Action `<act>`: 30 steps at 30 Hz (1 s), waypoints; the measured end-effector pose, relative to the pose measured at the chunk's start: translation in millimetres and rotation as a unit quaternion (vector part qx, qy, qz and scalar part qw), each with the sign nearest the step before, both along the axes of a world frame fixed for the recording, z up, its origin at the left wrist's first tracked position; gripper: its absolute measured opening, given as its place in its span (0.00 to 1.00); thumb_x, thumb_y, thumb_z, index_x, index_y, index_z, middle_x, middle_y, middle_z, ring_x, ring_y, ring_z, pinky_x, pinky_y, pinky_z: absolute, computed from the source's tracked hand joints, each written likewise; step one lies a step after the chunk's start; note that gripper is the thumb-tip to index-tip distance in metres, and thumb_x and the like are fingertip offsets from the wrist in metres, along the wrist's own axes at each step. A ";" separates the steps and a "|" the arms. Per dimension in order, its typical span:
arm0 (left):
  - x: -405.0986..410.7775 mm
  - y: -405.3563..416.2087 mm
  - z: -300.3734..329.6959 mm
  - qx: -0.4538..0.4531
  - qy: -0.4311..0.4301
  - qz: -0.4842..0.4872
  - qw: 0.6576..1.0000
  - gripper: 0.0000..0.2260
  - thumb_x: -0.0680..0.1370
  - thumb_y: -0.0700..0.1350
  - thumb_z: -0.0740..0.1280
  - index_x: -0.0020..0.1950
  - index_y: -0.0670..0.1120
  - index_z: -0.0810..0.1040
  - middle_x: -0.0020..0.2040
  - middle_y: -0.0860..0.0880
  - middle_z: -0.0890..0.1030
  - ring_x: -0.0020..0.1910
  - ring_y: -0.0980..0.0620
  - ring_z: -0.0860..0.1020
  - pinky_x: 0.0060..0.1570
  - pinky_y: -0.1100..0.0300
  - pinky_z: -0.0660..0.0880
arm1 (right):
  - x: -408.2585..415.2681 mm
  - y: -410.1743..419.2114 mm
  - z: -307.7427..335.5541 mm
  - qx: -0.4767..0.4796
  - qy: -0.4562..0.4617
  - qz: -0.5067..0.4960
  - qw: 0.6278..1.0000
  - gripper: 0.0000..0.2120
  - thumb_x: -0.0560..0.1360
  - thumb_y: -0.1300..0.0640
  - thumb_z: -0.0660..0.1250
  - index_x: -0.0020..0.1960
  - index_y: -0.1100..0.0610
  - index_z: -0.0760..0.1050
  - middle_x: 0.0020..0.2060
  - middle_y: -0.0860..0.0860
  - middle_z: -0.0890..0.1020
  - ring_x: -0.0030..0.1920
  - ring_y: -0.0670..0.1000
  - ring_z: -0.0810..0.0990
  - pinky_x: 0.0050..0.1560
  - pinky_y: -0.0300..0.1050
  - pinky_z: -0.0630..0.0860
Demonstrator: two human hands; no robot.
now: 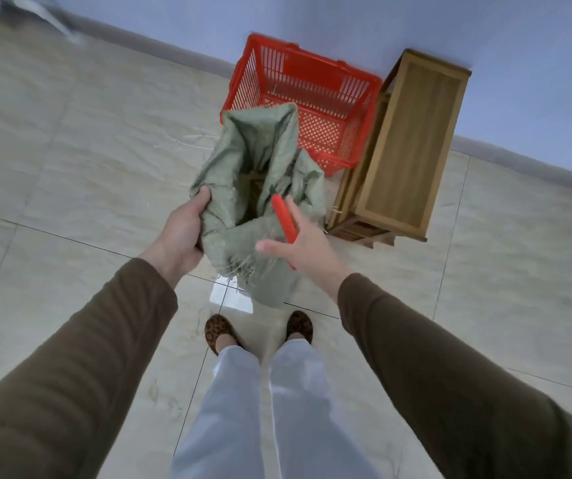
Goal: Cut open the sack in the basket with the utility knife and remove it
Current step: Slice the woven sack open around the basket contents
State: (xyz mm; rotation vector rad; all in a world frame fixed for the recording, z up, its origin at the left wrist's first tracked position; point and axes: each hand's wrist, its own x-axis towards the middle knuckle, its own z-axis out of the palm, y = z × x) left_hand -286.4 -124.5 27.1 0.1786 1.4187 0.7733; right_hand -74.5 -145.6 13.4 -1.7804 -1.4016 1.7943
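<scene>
The sack (pixel 260 188) hangs between the left hand (pixel 180 233), gripping its left edge, and the right hand (pixel 303 245), which holds the utility knife (pixel 284 219), in front of the basket (pixel 312 98) on the floor (pixel 70 150), with a wooden stool (pixel 405 150) just right of the basket, by the wall (pixel 415 25).

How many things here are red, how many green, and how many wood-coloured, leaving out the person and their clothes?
Red: 2, the basket and the utility knife in the right hand
Green: 1, the sack gripped by the left hand
Wood-coloured: 1, the wooden stand beside the basket
Total: 4
</scene>
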 end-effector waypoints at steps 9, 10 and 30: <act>-26.4 -20.3 10.3 0.004 -0.088 0.165 0.982 0.19 0.86 0.52 0.56 0.67 0.43 0.80 0.64 0.43 0.85 0.60 0.47 0.84 0.58 0.51 0.82 | -3.8 -4.0 -4.4 0.075 0.002 -0.272 0.959 0.07 0.79 0.64 0.68 0.43 0.56 0.76 0.35 0.53 0.75 0.35 0.51 0.73 0.37 0.48 0.73; -26.1 -19.8 13.5 0.005 -0.098 0.170 0.981 0.19 0.86 0.51 0.56 0.65 0.43 0.81 0.61 0.43 0.86 0.57 0.47 0.86 0.54 0.52 0.84 | -5.5 -3.2 9.4 0.075 0.034 -0.271 0.959 0.06 0.80 0.62 0.68 0.44 0.58 0.76 0.36 0.55 0.75 0.34 0.52 0.74 0.37 0.50 0.74; -92.3 -22.7 117.8 0.115 0.237 -0.118 0.957 0.19 0.78 0.30 0.64 0.65 0.46 0.77 0.61 0.46 0.78 0.61 0.47 0.74 0.52 0.59 0.75 | -87.4 89.9 253.2 0.123 0.108 -0.204 0.965 0.25 0.72 0.47 0.77 0.55 0.68 0.80 0.50 0.65 0.87 0.54 0.69 0.85 0.59 0.69 0.80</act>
